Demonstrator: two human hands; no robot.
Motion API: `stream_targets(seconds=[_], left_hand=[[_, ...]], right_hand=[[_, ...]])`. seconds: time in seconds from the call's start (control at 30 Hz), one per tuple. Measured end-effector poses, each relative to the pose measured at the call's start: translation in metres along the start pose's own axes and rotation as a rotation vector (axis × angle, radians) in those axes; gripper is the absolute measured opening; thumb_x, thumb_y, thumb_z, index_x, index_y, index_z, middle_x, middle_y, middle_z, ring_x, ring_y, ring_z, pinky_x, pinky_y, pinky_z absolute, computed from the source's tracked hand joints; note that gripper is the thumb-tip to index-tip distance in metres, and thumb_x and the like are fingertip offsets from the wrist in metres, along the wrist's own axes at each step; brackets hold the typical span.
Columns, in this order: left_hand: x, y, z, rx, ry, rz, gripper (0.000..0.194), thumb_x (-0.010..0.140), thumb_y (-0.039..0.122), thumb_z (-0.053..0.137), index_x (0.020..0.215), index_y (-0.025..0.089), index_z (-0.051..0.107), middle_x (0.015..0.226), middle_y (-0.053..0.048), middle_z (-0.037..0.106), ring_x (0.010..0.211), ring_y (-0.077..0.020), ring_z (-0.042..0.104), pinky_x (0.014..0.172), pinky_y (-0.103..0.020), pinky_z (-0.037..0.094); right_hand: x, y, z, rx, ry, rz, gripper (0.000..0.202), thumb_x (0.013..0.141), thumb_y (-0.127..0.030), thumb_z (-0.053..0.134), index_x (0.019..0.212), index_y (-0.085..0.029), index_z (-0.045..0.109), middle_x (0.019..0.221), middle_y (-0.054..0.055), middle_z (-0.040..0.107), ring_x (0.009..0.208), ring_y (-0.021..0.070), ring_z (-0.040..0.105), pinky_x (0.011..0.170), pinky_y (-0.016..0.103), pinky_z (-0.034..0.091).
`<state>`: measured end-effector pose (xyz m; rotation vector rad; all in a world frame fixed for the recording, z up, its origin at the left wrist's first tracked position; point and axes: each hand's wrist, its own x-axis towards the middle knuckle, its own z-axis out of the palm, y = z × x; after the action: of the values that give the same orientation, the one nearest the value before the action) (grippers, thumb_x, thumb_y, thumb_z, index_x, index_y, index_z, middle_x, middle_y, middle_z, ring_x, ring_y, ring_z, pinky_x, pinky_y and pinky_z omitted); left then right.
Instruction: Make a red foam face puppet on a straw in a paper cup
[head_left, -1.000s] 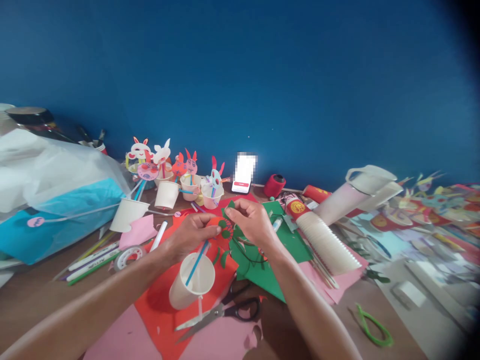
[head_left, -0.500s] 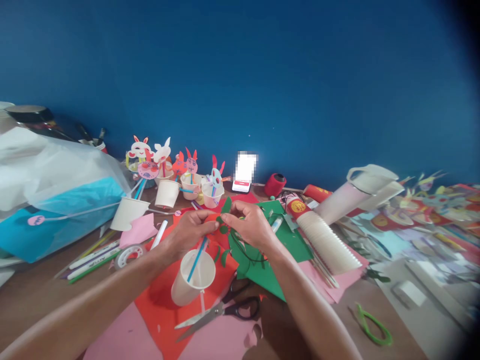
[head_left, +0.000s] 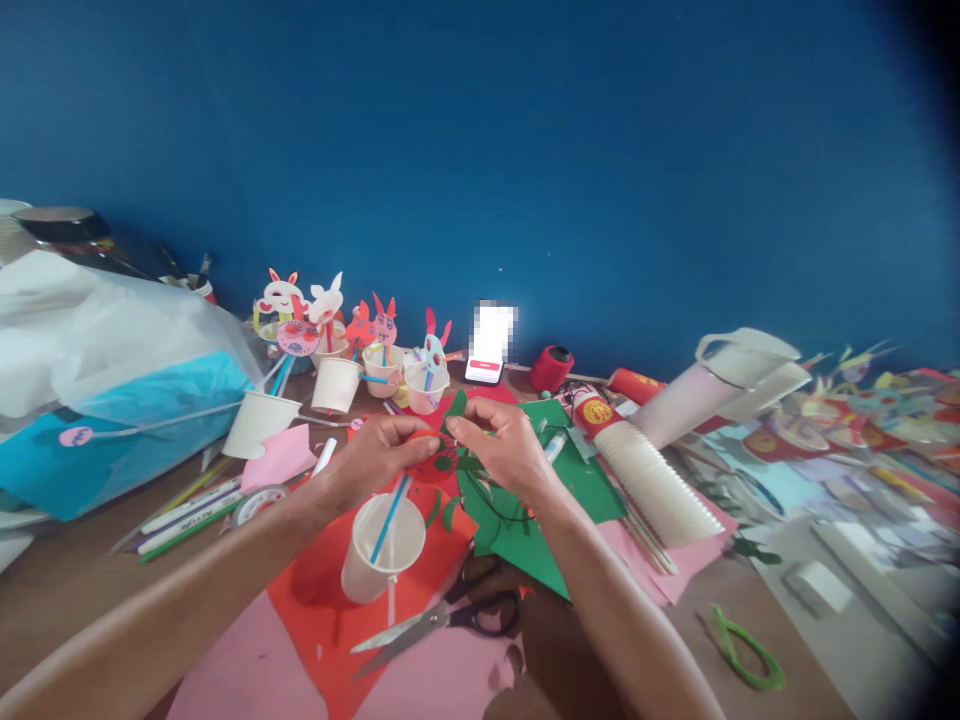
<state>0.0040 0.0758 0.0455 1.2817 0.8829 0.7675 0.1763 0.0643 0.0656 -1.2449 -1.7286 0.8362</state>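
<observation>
A red paper face with dark drawn lines and green pieces is held up between my two hands. My left hand is closed on its left edge, thumb in front. My right hand pinches the upper right side, beside a green paper ear that sticks up. Below, a blue straw runs from the face down into a white paper cup. Loose green paper leaf shapes lie on a red sheet under the hands.
Scissors lie open in front of the cup. Green sheets are under my right forearm. Stacked paper cups and a pitcher lie to the right. Cups with paper animal faces and a lit phone stand behind.
The red face has turned so that its drawn front shows more. My right hand has shifted slightly, and the cup is tilted a little further left.
</observation>
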Motion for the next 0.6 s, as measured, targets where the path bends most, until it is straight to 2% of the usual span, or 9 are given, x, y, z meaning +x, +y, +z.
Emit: stream_targets(seconds=[0.2,0.33,0.6], left_hand=[[-0.004,0.011,-0.007,-0.015,0.015,0.007,0.014,0.07,0.03,0.065,0.076,0.017,0.068,0.068,0.001,0.066,0.062,-0.01,0.058,0.06,-0.02,0.044],[-0.006,0.019,-0.011,-0.151,0.048,0.008,0.015,0.07,0.027,0.066,0.078,0.016,0.069,0.076,-0.003,0.068,0.068,-0.0119,0.06,0.066,-0.021,0.046],[-0.013,0.032,-0.022,-0.385,0.08,-0.031,0.008,0.062,0.018,0.071,0.07,0.016,0.069,0.067,-0.001,0.067,0.059,-0.0108,0.06,0.059,-0.02,0.049]], right_hand=[[0.001,-0.005,-0.008,0.139,0.091,0.034,0.023,0.078,-0.036,0.052,0.066,-0.016,0.054,0.058,-0.003,0.049,0.056,0.0091,0.044,0.052,0.021,0.034],[0.002,-0.006,-0.015,0.212,0.127,0.033,0.02,0.077,-0.034,0.054,0.068,-0.017,0.056,0.056,-0.003,0.051,0.055,0.0095,0.047,0.053,0.021,0.037],[0.004,-0.004,-0.018,0.231,0.146,0.016,0.02,0.077,-0.034,0.054,0.067,-0.017,0.056,0.057,-0.003,0.053,0.055,0.0092,0.048,0.055,0.021,0.038]])
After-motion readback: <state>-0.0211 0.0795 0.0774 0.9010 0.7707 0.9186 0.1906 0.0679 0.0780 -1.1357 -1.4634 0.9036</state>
